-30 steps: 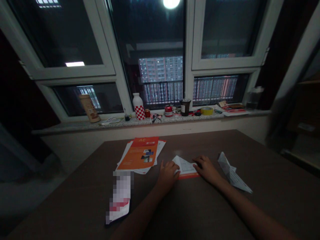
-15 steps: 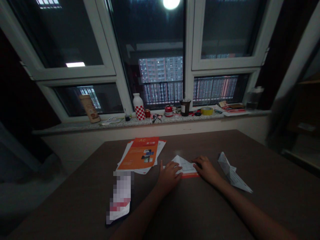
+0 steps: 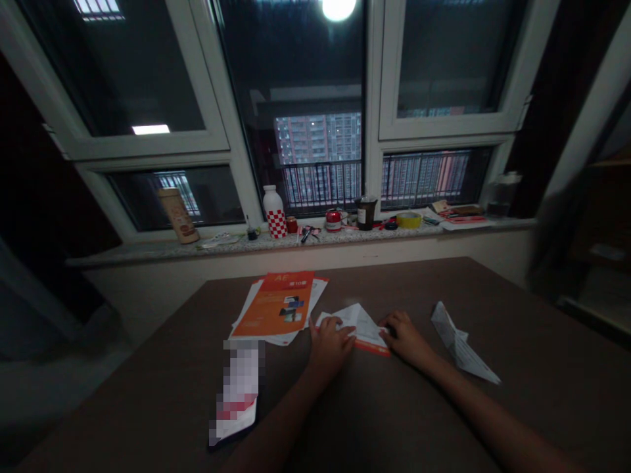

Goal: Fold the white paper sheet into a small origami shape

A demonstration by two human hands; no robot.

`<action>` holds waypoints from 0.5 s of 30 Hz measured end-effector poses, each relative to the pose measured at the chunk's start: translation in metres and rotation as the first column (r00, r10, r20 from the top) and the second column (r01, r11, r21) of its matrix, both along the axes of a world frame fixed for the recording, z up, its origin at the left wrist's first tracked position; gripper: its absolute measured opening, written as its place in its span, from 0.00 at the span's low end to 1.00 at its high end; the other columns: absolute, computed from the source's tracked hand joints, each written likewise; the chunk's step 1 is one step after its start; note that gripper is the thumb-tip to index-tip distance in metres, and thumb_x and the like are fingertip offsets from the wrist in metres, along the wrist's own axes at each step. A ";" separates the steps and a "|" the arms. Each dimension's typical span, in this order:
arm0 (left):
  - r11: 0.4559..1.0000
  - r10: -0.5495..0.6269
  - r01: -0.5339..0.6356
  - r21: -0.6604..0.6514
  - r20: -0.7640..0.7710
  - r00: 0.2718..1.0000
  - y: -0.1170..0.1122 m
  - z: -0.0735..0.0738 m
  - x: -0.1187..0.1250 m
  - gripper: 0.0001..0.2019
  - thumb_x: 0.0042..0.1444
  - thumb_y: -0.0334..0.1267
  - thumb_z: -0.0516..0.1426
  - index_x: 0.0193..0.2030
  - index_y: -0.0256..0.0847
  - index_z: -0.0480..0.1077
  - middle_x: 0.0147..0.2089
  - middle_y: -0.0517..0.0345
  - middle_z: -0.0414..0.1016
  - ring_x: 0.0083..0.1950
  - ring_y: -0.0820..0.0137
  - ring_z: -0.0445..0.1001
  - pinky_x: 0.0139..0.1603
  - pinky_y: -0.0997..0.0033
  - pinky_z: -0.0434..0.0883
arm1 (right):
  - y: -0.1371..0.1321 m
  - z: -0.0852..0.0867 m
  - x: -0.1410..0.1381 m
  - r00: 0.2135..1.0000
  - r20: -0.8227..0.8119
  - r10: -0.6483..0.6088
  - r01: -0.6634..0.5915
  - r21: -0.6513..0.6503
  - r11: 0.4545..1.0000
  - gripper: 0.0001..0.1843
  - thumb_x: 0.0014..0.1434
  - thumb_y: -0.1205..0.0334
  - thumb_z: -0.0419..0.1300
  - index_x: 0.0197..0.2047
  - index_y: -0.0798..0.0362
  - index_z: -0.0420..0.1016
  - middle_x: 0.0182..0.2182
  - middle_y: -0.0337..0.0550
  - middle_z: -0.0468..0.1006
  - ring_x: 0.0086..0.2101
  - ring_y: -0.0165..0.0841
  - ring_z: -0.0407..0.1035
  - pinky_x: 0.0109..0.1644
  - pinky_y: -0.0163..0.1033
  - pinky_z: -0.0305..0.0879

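A partly folded white sheet of paper (image 3: 362,324) with an orange lower edge lies on the dark brown table (image 3: 394,420) in front of me. My left hand (image 3: 329,343) rests on its left part, fingers bent down onto the paper. My right hand (image 3: 407,337) presses on its right corner with curled fingers. Both forearms reach in from the lower edge of the view.
A stack of orange-covered leaflets (image 3: 279,307) lies left of the sheet. A folded white paper shape (image 3: 461,345) sits to the right. A blurred flat object (image 3: 237,394) lies near the left front. The windowsill holds a checked bottle (image 3: 274,211), cans, a cup (image 3: 365,212) and a tape roll (image 3: 409,220).
The sheet has turned and shifted a little to the left under both hands, and a further piece of it now shows beyond my left hand.
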State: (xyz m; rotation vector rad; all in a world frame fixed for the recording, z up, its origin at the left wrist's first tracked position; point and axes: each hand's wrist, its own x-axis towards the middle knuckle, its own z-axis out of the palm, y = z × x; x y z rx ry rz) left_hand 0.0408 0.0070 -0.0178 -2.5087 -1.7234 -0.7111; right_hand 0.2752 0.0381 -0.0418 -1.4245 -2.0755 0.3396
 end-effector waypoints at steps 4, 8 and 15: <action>1.000 0.000 0.000 -0.005 -0.022 1.000 0.002 -0.007 0.000 0.19 0.61 0.55 0.54 0.56 0.55 0.71 0.60 0.54 0.69 0.66 0.53 0.58 0.66 0.30 0.29 | -0.002 0.005 -0.001 0.997 -0.059 0.039 -0.041 -0.029 0.999 0.09 0.56 0.60 0.60 0.39 0.52 0.78 0.37 0.47 0.77 0.42 0.41 0.68 0.50 0.44 0.61; 0.999 -0.018 0.017 -0.044 -0.041 0.999 0.005 -0.012 -0.001 0.26 0.59 0.60 0.52 0.60 0.53 0.68 0.66 0.52 0.64 0.70 0.50 0.52 0.65 0.29 0.26 | -0.003 0.008 0.003 0.988 -0.131 0.086 -0.097 -0.080 0.992 0.13 0.53 0.61 0.62 0.43 0.52 0.79 0.39 0.47 0.78 0.43 0.41 0.68 0.50 0.45 0.63; 0.995 -0.004 0.002 -0.102 -0.024 1.000 0.005 -0.006 0.000 0.19 0.60 0.51 0.55 0.58 0.60 0.69 0.63 0.55 0.66 0.68 0.51 0.53 0.65 0.28 0.30 | 0.004 0.003 0.015 0.934 -0.168 0.316 -0.329 -0.057 0.943 0.20 0.50 0.72 0.59 0.44 0.47 0.81 0.45 0.46 0.76 0.50 0.41 0.65 0.58 0.49 0.58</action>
